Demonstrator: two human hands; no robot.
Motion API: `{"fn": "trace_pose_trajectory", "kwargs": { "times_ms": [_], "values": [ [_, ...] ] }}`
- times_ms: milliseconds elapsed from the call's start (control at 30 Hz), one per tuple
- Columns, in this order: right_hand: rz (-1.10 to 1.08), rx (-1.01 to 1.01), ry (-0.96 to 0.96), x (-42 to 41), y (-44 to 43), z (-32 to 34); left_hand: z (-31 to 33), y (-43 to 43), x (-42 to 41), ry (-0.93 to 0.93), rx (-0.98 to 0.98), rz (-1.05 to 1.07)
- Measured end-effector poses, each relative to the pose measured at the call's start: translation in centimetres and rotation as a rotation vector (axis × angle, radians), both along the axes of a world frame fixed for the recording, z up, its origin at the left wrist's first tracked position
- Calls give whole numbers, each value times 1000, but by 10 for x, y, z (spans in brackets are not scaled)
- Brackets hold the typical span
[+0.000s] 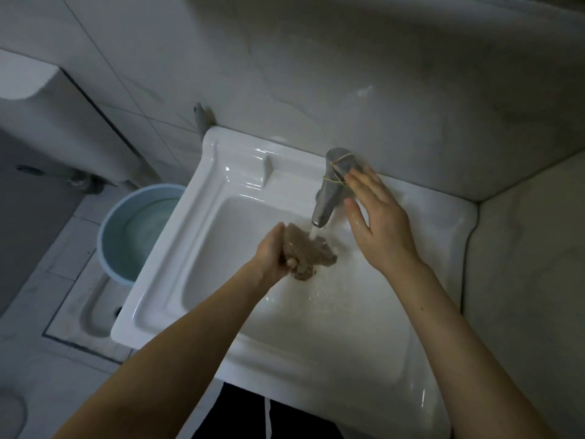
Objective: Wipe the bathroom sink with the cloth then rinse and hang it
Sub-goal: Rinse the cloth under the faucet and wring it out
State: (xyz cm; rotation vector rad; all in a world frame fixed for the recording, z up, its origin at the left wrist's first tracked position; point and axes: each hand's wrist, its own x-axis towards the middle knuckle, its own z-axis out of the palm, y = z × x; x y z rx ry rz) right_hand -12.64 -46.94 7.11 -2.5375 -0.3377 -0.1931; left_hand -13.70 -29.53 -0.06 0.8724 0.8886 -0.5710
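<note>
A white square sink (177, 280) is fixed to the tiled wall. Its metal tap (329, 191), wrapped with a rubber band, runs a thin stream of water. Under that stream my left hand (272, 255) grips a bunched brownish cloth (308, 251), held above the basin. My right hand (380, 220) hovers just right of the tap with fingers spread and wet, holding nothing; its fingertips are close to the tap handle.
A light blue bucket (110, 236) with water stands on the floor left of the sink. Beside it is a squat toilet pan (91, 312) set in the tiled floor. Marble-look walls close in behind and to the right.
</note>
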Motion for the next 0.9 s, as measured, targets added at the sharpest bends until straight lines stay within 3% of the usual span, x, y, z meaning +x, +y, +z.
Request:
{"fn": "trace_pose_trajectory", "kwargs": {
  "times_ms": [267, 367, 467, 633, 733, 900],
  "values": [
    [-2, -235, -57, -31, -7, -8, 31, 37, -24, -86, 88, -168],
    [34, 1, -48, -72, 24, 12, 53, 40, -24, -175, 58, -286],
    [134, 130, 319, -103, 53, 5, 70, 39, -24, -235, 30, -390],
    [-98, 446, 527, -80, 61, -21, 76, 42, -27, -265, -17, -492],
    [-61, 242, 469, -74, 56, -21, 70, 62, -21, -246, -27, -580],
    [219, -4, 69, -65, 44, -4, 65, 78, -23, -191, -215, -736]
  ]
}}
